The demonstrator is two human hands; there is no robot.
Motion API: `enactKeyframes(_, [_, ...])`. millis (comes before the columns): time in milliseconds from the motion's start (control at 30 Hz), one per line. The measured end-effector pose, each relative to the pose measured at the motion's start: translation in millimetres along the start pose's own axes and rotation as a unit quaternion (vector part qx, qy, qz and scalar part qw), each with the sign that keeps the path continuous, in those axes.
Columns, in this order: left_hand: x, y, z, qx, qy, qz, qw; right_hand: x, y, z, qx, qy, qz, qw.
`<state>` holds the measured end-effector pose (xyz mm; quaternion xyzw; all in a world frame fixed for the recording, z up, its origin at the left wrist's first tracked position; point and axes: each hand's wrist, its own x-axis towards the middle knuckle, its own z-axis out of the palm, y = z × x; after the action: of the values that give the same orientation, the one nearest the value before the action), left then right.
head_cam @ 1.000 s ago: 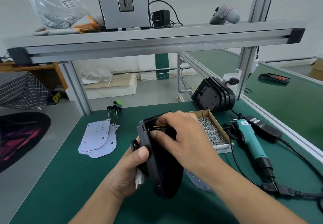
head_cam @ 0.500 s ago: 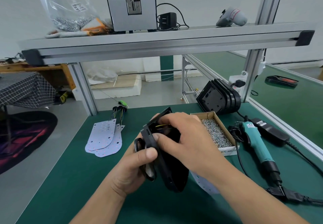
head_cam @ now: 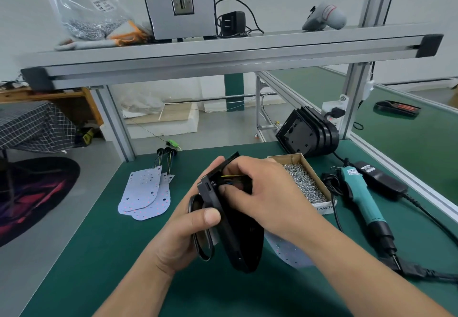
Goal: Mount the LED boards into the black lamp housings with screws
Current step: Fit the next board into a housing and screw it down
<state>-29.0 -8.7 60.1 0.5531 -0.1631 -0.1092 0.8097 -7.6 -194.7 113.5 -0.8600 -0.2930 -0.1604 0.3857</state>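
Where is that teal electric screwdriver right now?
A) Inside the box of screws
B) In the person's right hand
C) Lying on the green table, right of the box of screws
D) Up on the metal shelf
C: the teal screwdriver lies on the green table, right of the box of screws, while the left hand and right hand hold the black housing.

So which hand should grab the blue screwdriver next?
Right, probably. The screwdriver lies on the right, past the screw box, nearer the right hand, which only pinches wires inside the housing. The left hand grips the housing, so it is busy.
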Motion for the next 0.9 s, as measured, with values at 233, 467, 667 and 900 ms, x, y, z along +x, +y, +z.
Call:
enactKeyframes(233, [-1, 1, -1, 0.078, 0.037, 0.039, 0.996, -3, -8, -1, -0.057, 0.063, -0.016, 0.996])
enactKeyframes(467, [-5, 12, -8, 0.179, 0.017, 0.067, 0.981, -6, -11, 6, 0.033, 0.044, 0.024, 0.998])
enactKeyframes(667, [-6, 14, -8, 0.214, -0.001, 0.08, 0.974, 2, -9, 1, 0.101, 0.018, 0.072, 0.992])
enactKeyframes(900, [-7, 25, -7, 0.296, -0.054, 0.052, 0.952, 8, -6, -8, 0.073, -0.071, 0.062, 0.993])
